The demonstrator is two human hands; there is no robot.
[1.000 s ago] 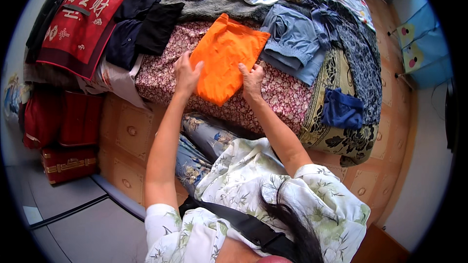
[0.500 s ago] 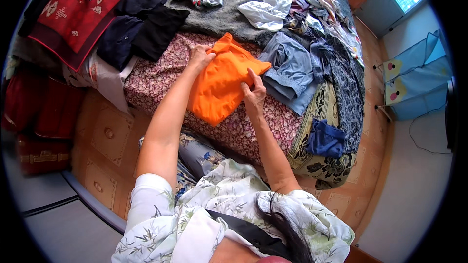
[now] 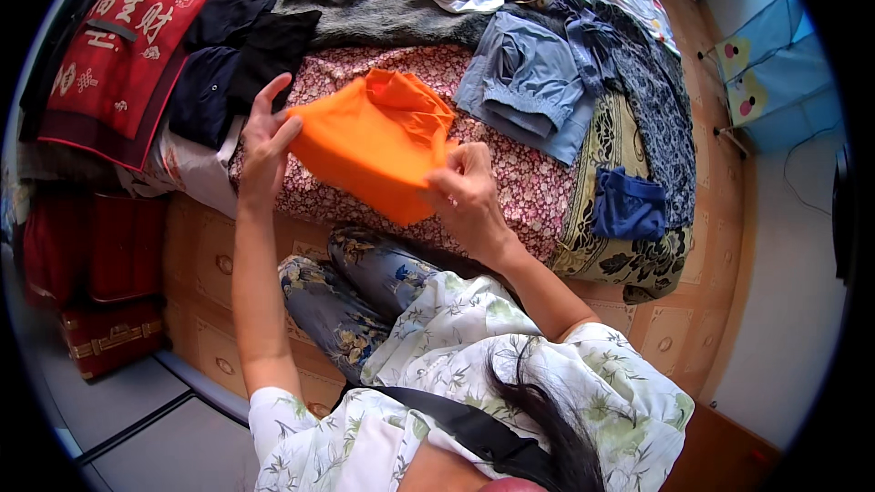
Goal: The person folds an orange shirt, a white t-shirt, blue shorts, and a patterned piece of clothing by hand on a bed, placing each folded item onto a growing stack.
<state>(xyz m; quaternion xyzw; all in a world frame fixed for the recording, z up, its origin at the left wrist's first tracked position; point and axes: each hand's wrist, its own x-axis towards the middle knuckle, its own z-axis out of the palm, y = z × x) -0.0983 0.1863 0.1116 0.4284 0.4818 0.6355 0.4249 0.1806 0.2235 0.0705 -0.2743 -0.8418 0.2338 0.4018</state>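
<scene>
Over the near edge of the bed, an orange cloth (image 3: 374,150) hangs slantwise between two bare hands, its upper part bunched and part of its lower edge blurred. At its nine o'clock, the left hand (image 3: 262,146) meets one corner; thumb and forefinger stand apart there, and I cannot tell whether the other fingers pinch the fabric. At four o'clock, the right hand (image 3: 469,193) has a curled grip, closed on the edge of the cloth.

That left corner looks the likelier one to slip, since the spread fingers may give it little hold. With the bunching at the top, any fold pressed now could set creases, and uneven pulling could skew the edges.

Beneath lies a floral sheet (image 3: 533,191). Just beyond, at two o'clock, a blue-grey garment (image 3: 524,73) is near enough to be dragged if the cloth swung wide. At ten o'clock lie a black garment (image 3: 271,53) and, farther out, a red bag (image 3: 128,36). Between three and four o'clock, well apart, sits a small blue garment (image 3: 629,207).
</scene>
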